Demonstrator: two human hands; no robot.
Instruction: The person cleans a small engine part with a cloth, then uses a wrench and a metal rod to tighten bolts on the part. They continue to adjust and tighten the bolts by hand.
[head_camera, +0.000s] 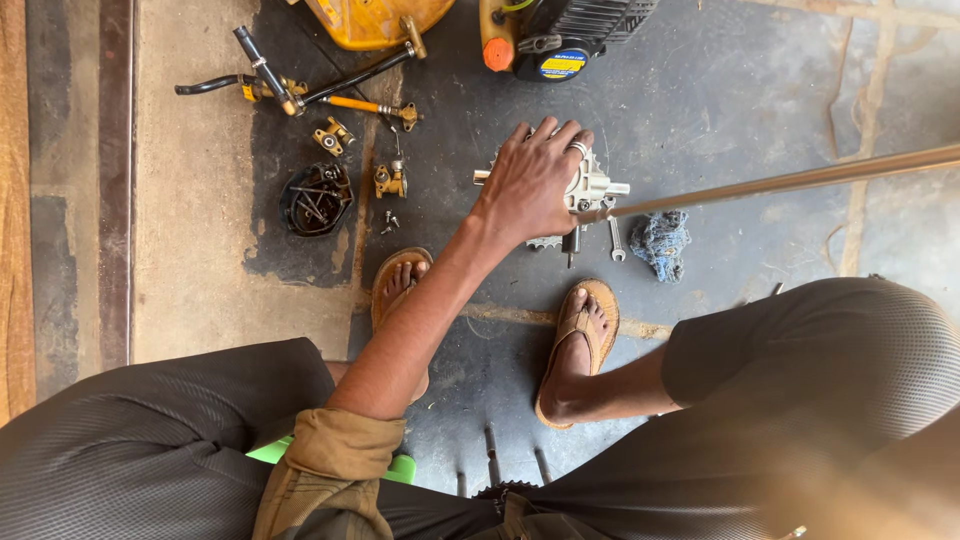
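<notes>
The left hand (530, 185) lies palm down, fingers spread and curled over a silver metal housing (590, 188) that rests on the dark, stained floor (720, 110). The housing is directly under the hand; only its right edge and a short stub at the left show past the fingers. A long metal shaft (800, 180) runs from the housing toward the right edge of the view. The right hand is out of view.

Just below the housing lie a small wrench (616, 240) and, to its right, a crumpled blue rag (660, 242). Two sandalled feet flank this area: one foot (398, 285) below left of the hand, the other foot (578, 345) below the housing.

At top centre stands a black engine (575, 35) with an orange round cap on its left side and a small oval blue-and-yellow label on its front. A yellow cover (375, 20) sits to its left. A black cup of screws (316, 198) lies well left of the hand.
</notes>
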